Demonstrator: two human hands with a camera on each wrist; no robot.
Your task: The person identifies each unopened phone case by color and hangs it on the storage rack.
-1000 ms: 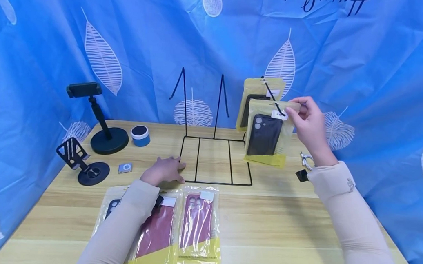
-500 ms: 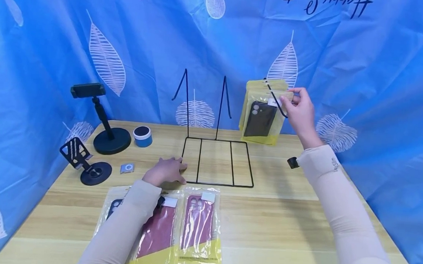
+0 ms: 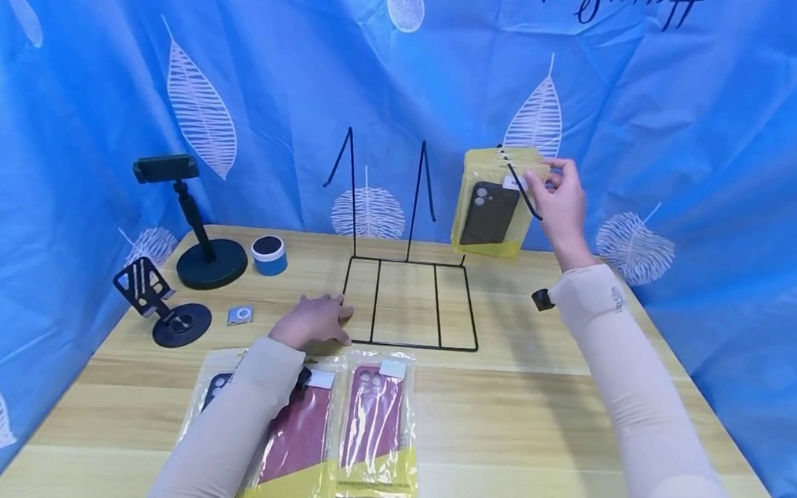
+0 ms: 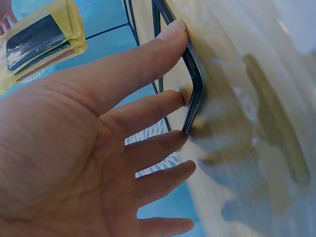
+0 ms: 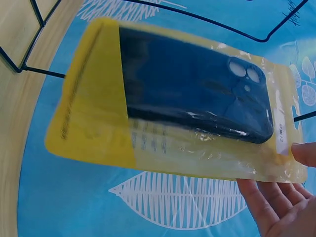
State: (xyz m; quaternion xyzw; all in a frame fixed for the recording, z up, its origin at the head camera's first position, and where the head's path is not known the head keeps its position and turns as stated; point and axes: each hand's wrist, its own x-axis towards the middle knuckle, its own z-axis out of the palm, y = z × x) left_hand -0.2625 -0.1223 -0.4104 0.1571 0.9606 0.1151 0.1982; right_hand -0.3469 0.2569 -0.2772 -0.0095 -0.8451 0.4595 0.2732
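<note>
My right hand pinches the upper right corner of a clear-and-yellow packaged phone case, thumb in front and fingers behind. Inside the bag is a dark case with round camera holes. The black wire hook passes through its top, and at least one more bag hangs behind it. My left hand rests at the front left corner of the black wire rack. In the left wrist view its thumb lies on the wire corner, fingers straight and spread, two tips touching or close to the wire.
Packaged maroon phone cases lie before the rack, one dark case partly under the left sleeve. Two other hooks rise at the rack's back. Left stand two phone stands, a blue-white jar and a small square player.
My right hand has moved the packaged case back and slightly left and up along the hook, up against the bag behind. My left hand has stayed at the rack corner.
</note>
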